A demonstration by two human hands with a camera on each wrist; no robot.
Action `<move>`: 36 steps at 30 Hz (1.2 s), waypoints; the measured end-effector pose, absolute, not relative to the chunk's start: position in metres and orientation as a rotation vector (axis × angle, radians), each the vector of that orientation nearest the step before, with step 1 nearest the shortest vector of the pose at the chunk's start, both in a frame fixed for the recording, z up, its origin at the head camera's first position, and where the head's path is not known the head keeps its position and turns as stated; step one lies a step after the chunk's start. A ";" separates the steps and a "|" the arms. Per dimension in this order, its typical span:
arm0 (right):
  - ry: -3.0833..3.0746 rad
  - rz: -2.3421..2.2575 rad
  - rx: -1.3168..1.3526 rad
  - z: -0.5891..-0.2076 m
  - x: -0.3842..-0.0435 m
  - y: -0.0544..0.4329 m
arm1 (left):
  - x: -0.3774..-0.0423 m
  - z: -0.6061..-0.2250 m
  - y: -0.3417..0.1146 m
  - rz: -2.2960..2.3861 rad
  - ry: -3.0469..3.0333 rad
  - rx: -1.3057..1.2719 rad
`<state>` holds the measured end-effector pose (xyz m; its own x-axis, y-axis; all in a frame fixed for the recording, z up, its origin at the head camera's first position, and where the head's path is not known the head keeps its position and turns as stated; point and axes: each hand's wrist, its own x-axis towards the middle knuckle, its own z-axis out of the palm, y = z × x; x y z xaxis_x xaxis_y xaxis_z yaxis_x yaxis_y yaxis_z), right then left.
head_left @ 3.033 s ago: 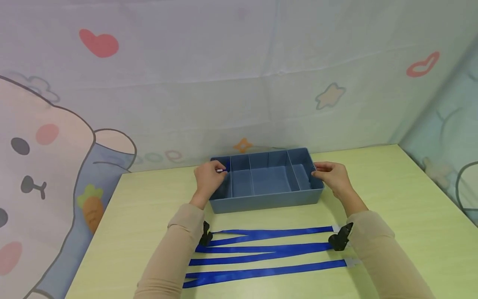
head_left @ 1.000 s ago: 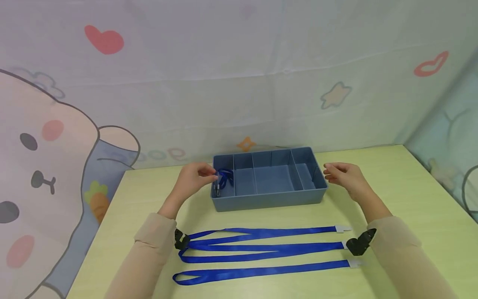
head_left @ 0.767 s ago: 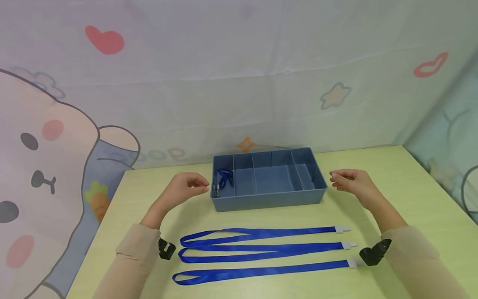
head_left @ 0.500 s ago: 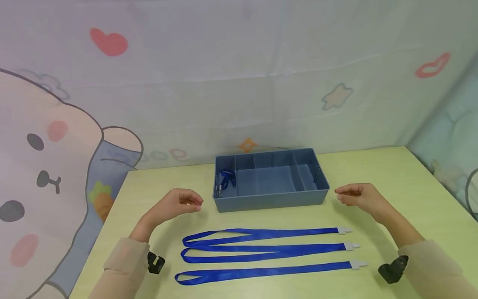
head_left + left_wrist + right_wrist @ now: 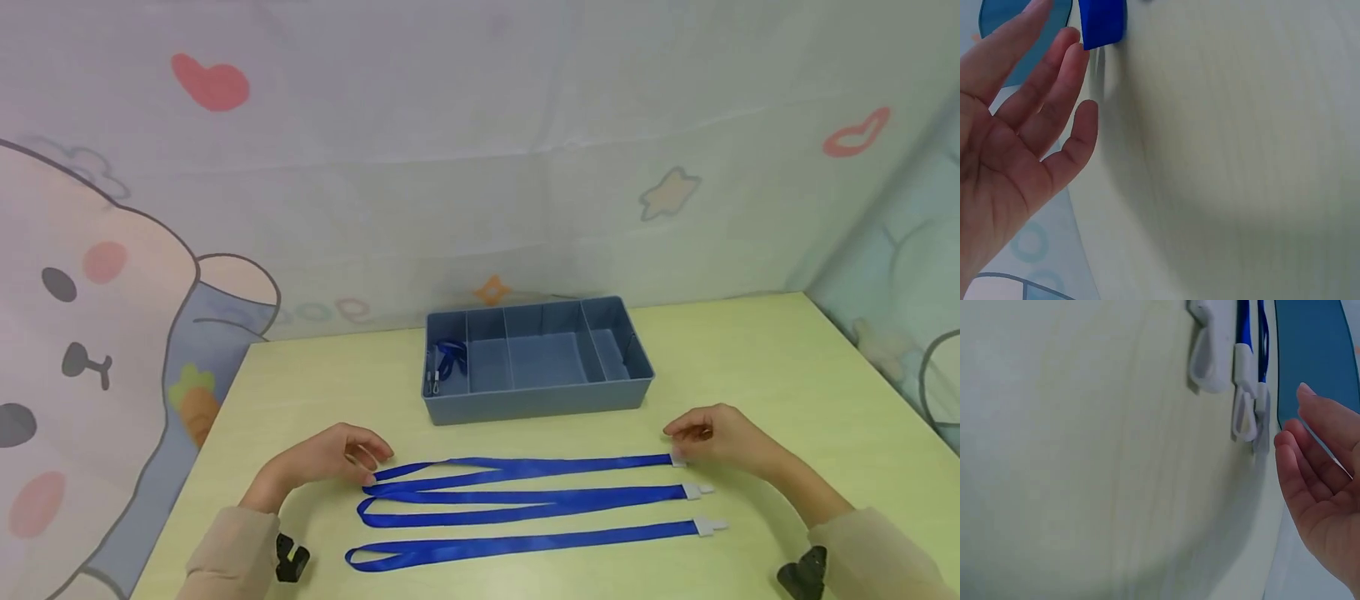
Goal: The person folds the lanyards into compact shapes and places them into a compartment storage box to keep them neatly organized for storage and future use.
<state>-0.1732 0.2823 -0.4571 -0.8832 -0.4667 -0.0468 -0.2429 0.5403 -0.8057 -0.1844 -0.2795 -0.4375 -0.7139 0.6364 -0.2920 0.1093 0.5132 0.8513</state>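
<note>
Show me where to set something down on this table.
Bare table lies left and right of the blue tray. Crowded: in front, with three blue lanyards, left hand and right hand; the tray's leftmost compartment, with a blue bundle.

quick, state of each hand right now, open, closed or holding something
Left hand: open, holding nothing, near the looped end of the farthest laid-out blue lanyard.
Right hand: open, holding nothing, near that lanyard's white clip.

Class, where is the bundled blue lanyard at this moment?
In the head view, the bundled blue lanyard lies in the leftmost compartment of the divided tray, farther from the camera than the left hand.
</note>
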 end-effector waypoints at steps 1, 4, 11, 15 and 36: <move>2.536 -1.244 -0.625 -0.459 -0.172 0.282 | -0.184 -0.438 -0.281 1.151 2.154 0.620; 2.558 -1.213 -0.696 -0.464 -0.169 0.282 | -0.182 -0.441 -0.284 1.142 2.145 0.626; 2.613 -1.150 -0.811 -0.469 -0.166 0.281 | -0.178 -0.447 -0.282 1.167 2.169 0.630; 2.649 -1.099 -0.925 -0.470 -0.167 0.281 | -0.177 -0.449 -0.278 1.150 2.217 0.643; 2.638 -1.075 -0.967 -0.469 -0.165 0.281 | -0.170 -0.456 -0.277 1.116 2.334 0.746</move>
<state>-0.1653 0.2809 -0.4693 -0.7854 -0.6088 0.1120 -0.5137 0.5401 -0.6666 -0.1704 -0.2766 -0.4563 -0.7546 0.6368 -0.1582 0.2767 0.5275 0.8033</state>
